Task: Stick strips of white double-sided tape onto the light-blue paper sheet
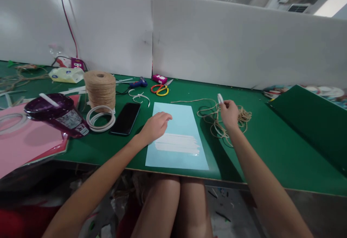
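Note:
A light blue sheet [179, 122] lies on the green table, with several white strips [176, 144] side by side across its lower half. Over the sheet's left side is my left hand [155, 127], fingers curled and thumb near the index finger. Whatever it may pinch is too small to make out. To the right of the sheet, my right hand [230, 114] is closed on a curled white strip [220, 98] that sticks up from its fingertips. Beneath and behind that hand spreads a loose tangle of twine [217, 124], partly hidden by it.
Left of the sheet are a phone [126, 118], white rings [101, 119], a twine spool [100, 89] and a tilted purple cup [62, 115] on pink sheets [29, 140]. Scissors [159, 89] and a blue glue gun [138, 83] lie behind. A green panel [311, 122] leans at right.

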### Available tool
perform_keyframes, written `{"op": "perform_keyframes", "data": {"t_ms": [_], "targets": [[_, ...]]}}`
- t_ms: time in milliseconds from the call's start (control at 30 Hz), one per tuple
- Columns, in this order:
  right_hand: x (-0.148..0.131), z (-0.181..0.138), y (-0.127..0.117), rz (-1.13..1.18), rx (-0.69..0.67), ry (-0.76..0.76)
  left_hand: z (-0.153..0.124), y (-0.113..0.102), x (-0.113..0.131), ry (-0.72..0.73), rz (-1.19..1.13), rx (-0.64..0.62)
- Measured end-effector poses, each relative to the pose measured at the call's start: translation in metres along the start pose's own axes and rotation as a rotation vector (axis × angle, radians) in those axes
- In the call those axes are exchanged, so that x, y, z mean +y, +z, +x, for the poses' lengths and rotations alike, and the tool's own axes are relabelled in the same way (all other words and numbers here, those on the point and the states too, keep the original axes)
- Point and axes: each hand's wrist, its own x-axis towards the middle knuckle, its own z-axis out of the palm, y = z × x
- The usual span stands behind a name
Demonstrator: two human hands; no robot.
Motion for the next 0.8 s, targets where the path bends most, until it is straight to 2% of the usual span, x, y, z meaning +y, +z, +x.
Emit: {"op": "perform_keyframes", "data": {"t_ms": [67, 133, 233, 333, 400, 467, 567, 800], "targets": [[-0.016, -0.010, -0.003, 0.279, 0.150, -0.024, 0.015, 0.007, 0.010, 0.029, -0.036, -0.002], [-0.038, -0.025, -0.005, 0.429, 0.130, -0.135, 0.029, 0.013, 0.017, 0.049, -0.085, 0.008], [-0.076, -0.050, -0.005, 0.471, -0.006, -0.358, 0.045, 0.018, 0.020, 0.030, -0.170, 0.097], [-0.106, -0.072, 0.004, 0.472, -0.197, -0.513, 0.049, 0.019, 0.013, -0.006, -0.189, 0.289], [-0.118, -0.083, 0.014, 0.494, -0.283, -0.565, 0.046, 0.019, 0.007, -0.023, -0.144, 0.413], [-0.122, -0.092, 0.024, 0.515, -0.319, -0.587, 0.042, 0.018, 0.003, -0.050, -0.090, 0.483], [-0.119, -0.101, 0.034, 0.553, -0.337, -0.573, 0.040, 0.021, 0.002, -0.088, -0.050, 0.508], [-0.107, -0.111, 0.033, 0.573, -0.392, -0.519, 0.038, 0.030, 0.015, -0.044, -0.037, 0.437]]}}
